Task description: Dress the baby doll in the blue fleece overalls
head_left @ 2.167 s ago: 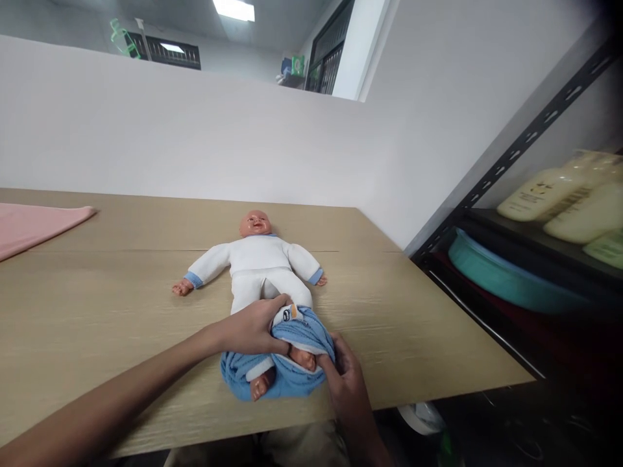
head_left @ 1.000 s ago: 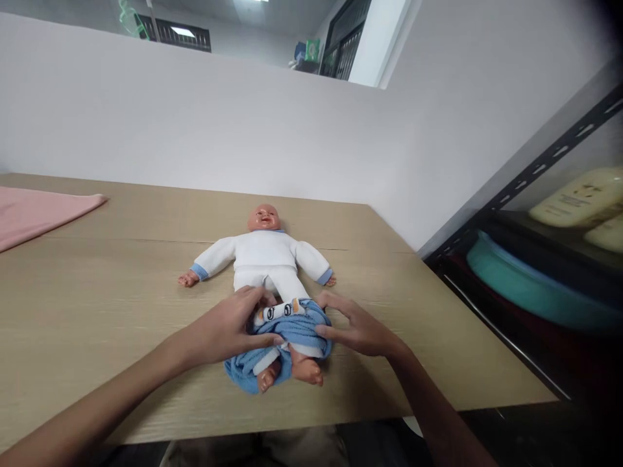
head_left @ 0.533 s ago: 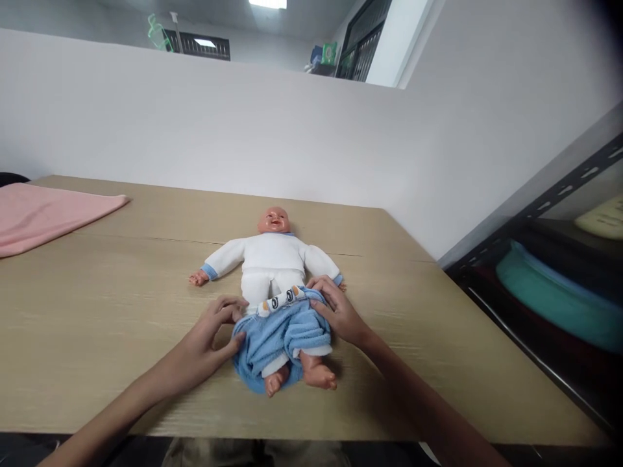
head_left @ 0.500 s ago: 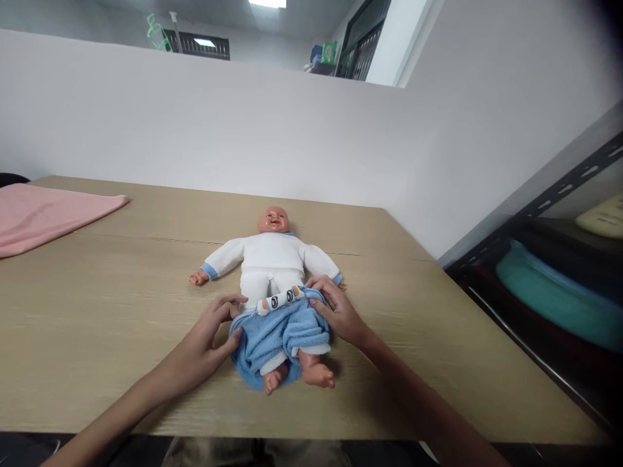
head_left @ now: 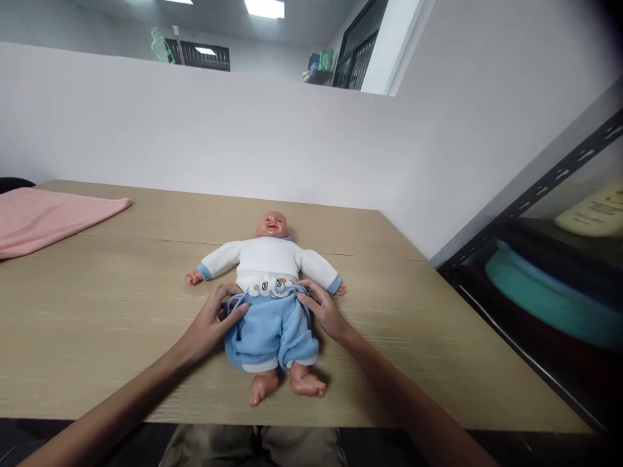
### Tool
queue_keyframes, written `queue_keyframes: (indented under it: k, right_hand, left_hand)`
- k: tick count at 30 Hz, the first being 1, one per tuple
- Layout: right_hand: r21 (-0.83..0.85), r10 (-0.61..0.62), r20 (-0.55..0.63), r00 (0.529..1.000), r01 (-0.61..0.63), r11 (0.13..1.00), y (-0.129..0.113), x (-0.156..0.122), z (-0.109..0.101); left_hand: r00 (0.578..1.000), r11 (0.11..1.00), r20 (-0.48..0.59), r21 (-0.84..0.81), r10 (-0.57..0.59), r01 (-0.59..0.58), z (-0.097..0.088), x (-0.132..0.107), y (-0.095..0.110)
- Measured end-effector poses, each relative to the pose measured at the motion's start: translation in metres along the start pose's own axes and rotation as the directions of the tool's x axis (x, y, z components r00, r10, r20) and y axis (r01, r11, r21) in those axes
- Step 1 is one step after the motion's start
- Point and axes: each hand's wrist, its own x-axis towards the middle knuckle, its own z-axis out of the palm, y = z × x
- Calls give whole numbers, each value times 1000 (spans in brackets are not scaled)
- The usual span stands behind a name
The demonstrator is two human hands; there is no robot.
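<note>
A baby doll in a white top with blue cuffs lies on its back on the wooden table, head away from me and bare feet towards me. Blue fleecy trousers cover its legs, and their white waistband with printed eyes sits at its hips. On the left edge of the waistband, my left hand pinches the cloth between thumb and fingers. My right hand grips the opposite edge of the same waistband. Both feet stick out below the white trouser hems.
A pink cloth lies at the table's far left. Behind the table stands a low white wall. To the right is a dark metal shelf holding a teal basin and a pale yellow bottle.
Both hands have moved up the doll's body with the trousers. The waistband has gone from the thighs to the hips, covering the white underwear, and more of the feet shows.
</note>
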Motion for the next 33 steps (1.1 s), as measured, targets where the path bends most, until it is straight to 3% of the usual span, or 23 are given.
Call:
queue_keyframes:
  k: [2, 4, 6, 11, 16, 20, 23, 26, 29, 33]
  right_hand:
    - [-91, -81, -36, 996, 77, 993, -8, 1, -2]
    - [-192, -184, -65, 981, 168, 967, -15, 8, 1]
    - [-216, -207, -80, 975, 186, 959, -19, 19, 9]
    - [-107, -92, -139, 986, 78, 991, -9, 48, 26]
    - [-55, 4, -213, 977, -17, 998, 8, 33, 22]
    - [57, 108, -207, 972, -98, 994, 20, 13, 18]
    - [134, 146, -189, 971, -122, 983, 24, 16, 18]
    - [148, 115, -183, 976, -88, 985, 22, 32, 14]
    - [116, 65, -156, 986, -47, 992, 15, 43, 5]
    - [19, -4, -140, 990, 7, 1000, -2, 38, -3]
  left_hand:
    - [992, 988, -10, 101, 123, -121, -1, -2, 5]
    - [984, 975, -11, 141, 175, -172, -1, 3, 8]
    - [989, 982, -40, 130, 142, -136, 0, 16, 7]
    - [983, 1000, -184, -29, 7, -13, -1, 48, -9]
    - [987, 999, -164, -49, 4, -12, -6, 41, -27]
    - [999, 991, -40, -134, -18, 12, -7, 29, -33]
    - [996, 982, -85, -189, -26, 10, -6, 39, -33]
    - [992, 973, -118, -231, -38, 10, -7, 61, -30]
    - [999, 970, -42, -243, -20, 9, -10, 77, -25]
    - [999, 972, 5, -231, 33, -31, -19, 81, -19]
